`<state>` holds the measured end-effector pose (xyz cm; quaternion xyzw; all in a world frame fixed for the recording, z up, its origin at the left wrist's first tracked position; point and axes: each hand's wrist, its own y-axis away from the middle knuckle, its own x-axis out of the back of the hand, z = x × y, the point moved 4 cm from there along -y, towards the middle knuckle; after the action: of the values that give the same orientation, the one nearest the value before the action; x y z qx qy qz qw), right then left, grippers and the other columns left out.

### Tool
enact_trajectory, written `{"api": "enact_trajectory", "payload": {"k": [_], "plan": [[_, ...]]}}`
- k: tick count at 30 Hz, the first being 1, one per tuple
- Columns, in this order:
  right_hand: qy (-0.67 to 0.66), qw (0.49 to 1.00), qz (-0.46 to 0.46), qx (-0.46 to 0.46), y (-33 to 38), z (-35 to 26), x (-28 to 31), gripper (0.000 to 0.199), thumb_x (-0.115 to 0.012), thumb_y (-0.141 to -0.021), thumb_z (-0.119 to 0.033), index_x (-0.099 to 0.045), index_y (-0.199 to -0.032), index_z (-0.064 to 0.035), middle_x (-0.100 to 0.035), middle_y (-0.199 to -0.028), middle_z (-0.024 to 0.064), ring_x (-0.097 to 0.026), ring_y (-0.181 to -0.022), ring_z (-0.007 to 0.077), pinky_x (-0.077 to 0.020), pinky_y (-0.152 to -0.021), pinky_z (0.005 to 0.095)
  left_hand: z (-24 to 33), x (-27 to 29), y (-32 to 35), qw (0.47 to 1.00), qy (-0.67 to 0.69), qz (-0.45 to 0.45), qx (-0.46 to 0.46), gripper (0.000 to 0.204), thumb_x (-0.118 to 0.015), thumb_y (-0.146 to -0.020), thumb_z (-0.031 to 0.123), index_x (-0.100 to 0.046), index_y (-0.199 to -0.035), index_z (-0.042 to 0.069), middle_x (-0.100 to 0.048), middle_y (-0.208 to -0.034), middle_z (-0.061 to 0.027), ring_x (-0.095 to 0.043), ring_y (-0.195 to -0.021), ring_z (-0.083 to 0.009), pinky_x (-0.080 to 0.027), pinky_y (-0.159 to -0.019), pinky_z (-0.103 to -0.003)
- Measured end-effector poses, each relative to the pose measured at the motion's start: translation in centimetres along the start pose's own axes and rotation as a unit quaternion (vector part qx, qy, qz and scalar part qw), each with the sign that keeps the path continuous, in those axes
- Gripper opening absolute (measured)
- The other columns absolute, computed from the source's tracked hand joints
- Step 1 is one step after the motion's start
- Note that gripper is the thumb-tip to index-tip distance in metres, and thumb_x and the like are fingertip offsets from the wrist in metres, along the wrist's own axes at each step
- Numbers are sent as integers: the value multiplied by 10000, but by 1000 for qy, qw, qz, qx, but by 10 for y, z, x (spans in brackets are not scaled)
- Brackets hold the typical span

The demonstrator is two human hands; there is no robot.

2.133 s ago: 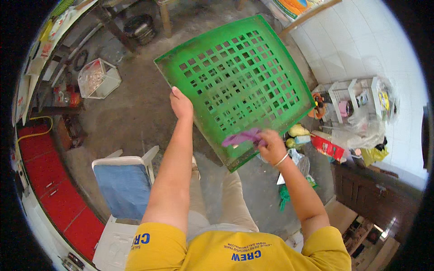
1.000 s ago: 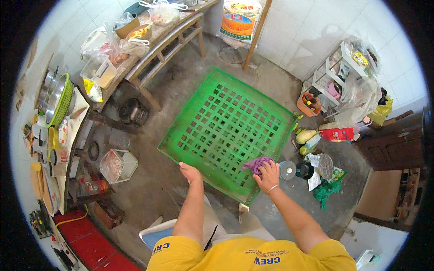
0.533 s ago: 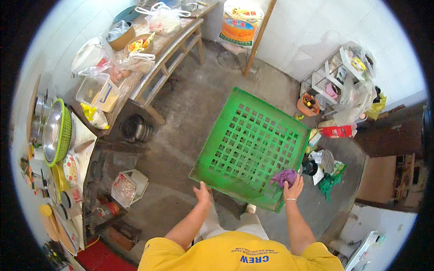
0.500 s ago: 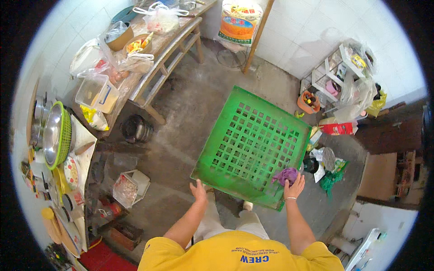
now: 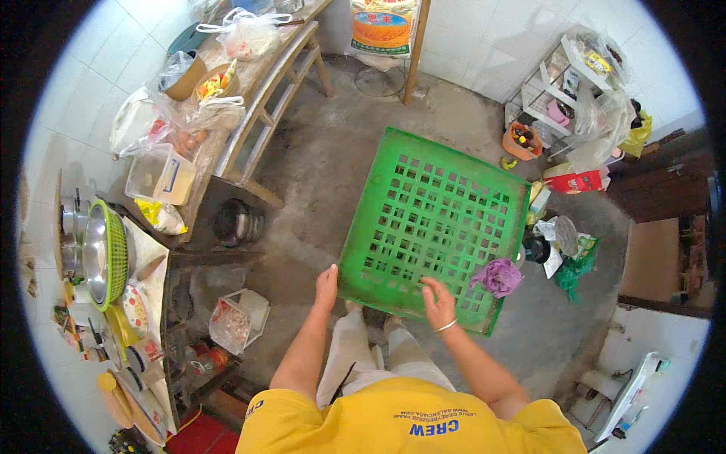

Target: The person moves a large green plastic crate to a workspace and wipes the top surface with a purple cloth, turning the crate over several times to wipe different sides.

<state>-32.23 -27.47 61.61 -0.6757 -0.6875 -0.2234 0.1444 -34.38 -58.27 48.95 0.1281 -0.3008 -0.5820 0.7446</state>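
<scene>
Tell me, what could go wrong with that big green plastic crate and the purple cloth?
The big green plastic lattice crate is steadied only at its near edge by the left hand and right hand, so it might tip over. The crumpled purple cloth sits loose by the crate's corner and could slide off. Bags and bottles crowd the floor beside it and may get knocked.

One green crate (image 5: 435, 227), one purple cloth (image 5: 497, 276) and two hands, the left hand (image 5: 327, 285) and the right hand (image 5: 439, 303), are visible. One white sack (image 5: 382, 26) (against the wall), one wooden bench (image 5: 265, 113) and one green colander (image 5: 112, 253) stand around.
</scene>
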Motion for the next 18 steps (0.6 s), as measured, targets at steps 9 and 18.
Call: {"api": "enact_trajectory", "payload": {"k": [9, 18], "plan": [[-43, 993, -57, -95, -26, -42, -105, 241, -557, -839, -224, -591, -975, -29, -628, -887, 128, -605, -767, 215, -473, -693, 301, 2, 2, -2, 986, 100, -112, 76, 411, -528, -864, 331, -572, -1087, -12, -598, -972, -45, -531, -900, -150, -418, -787, -293], [100, 988, 17, -115, -63, -37, -171, 170, -574, -813, -180, -613, -856, -20, -616, -760, 118, -586, -651, 191, -465, -609, 296, -55, -7, -40, 910, 143, -248, 300, 345, -463, -892, 292, -466, -1180, 101, -536, -1030, -62, -542, -833, -201, -489, -700, -391]]}}
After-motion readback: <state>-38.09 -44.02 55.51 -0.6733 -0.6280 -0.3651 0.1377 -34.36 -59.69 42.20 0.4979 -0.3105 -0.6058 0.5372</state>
